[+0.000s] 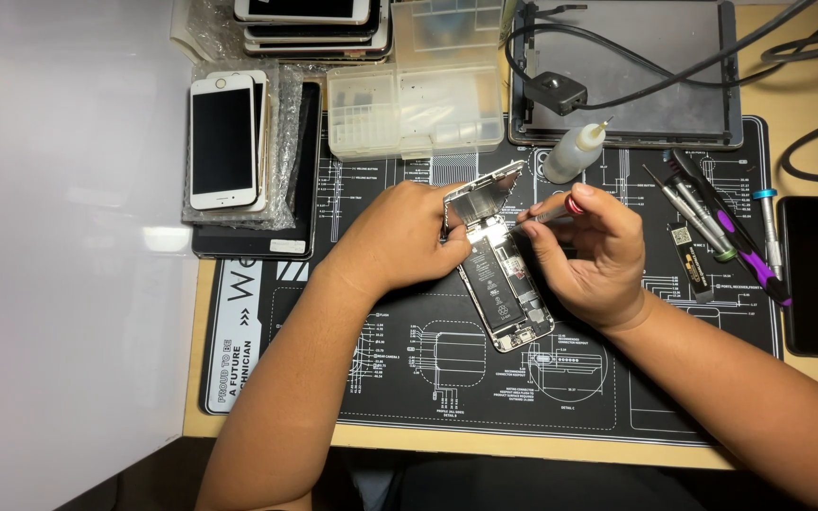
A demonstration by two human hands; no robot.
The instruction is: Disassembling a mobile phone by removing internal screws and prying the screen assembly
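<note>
Centrally, black work mat (409, 378) covers the desk; taken as landmark. Opened phone (508, 284) lies near mat centre, internals exposed, its screen panel (485, 194) hinged up at the far end. Left hand (404, 232) is curled against the phone's left edge, fingers closed on the raised panel. Right hand (589, 251) sits on the phone's right side, fingertips pinching a red-capped screwdriver (553, 212) whose tip is over the phone's upper interior. Beyond the mat's far edge: clear parts box (409, 109). Off its far-left corner: stacked white phones (224, 142). On its far edge, right of the phone: small squeeze bottle (575, 151). At its right edge: spare screwdrivers (721, 222).
</note>
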